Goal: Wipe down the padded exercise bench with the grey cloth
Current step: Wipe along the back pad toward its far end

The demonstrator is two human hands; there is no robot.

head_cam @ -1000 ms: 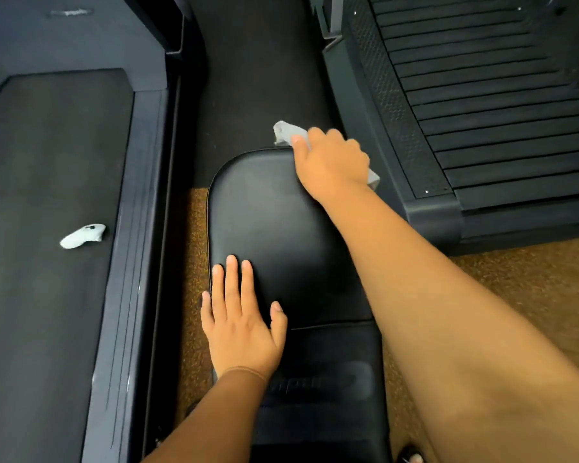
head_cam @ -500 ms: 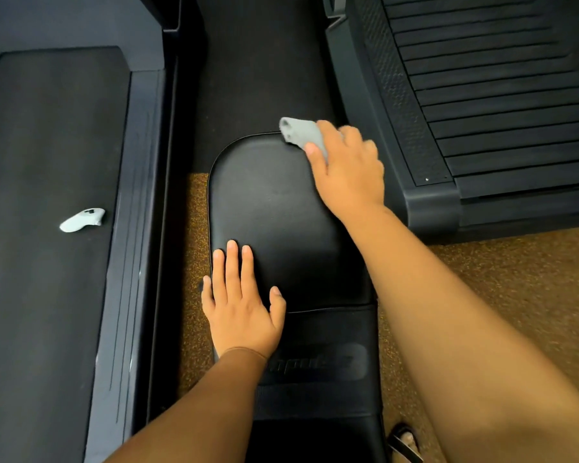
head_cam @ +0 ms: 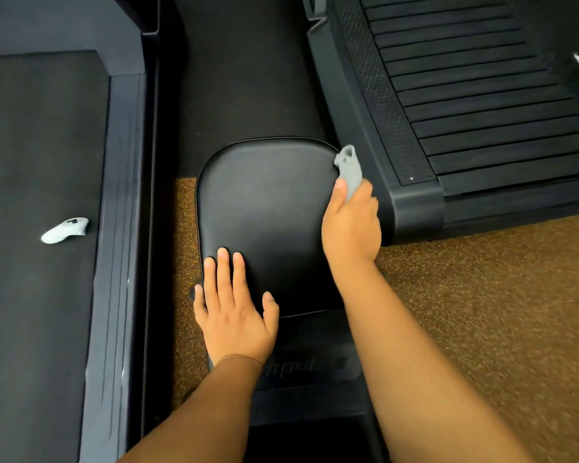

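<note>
One soft, light grey cloth (head_cam: 351, 168): right hand (head_cam: 351, 225) fingers grip it bunched; left hand (head_cam: 234, 315) rests flat, fingers straight, on the firm worktop pad (head_cam: 268, 202).

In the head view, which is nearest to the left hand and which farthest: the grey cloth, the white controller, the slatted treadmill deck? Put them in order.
Measured from the left hand, which rests flat on the bench pad:
1. Grey cloth, up and to the right, held in the right hand.
2. White controller, off to the left on the dark belt.
3. Slatted treadmill deck, far upper right.
</note>
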